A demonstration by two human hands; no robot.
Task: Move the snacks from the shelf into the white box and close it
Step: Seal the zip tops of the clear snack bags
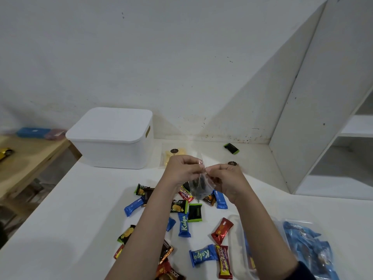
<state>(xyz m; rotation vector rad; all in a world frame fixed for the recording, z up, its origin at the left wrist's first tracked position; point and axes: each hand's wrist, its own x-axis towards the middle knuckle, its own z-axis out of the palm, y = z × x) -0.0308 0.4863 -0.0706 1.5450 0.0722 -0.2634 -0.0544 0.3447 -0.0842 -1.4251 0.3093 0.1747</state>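
My left hand [182, 168] and my right hand [228, 178] are raised over the white table [80, 219], and both pinch the top of a small clear plastic bag [200, 187] with dark pieces inside. The white box [113, 138] stands at the back left with its lid on. Several wrapped snacks lie scattered under my arms, among them a blue Kalpa bar [184, 225], a red snack [222, 230] and a black-and-green pack [195, 212]. A yellow snack bag [174, 154] lies beside the box.
A white shelf unit [323, 118] stands at the right, its visible compartments bare. A black-green packet [231, 148] lies near the wall. A clear bag of blue snacks [306, 245] sits at the front right. A wooden table [24, 158] stands to the left.
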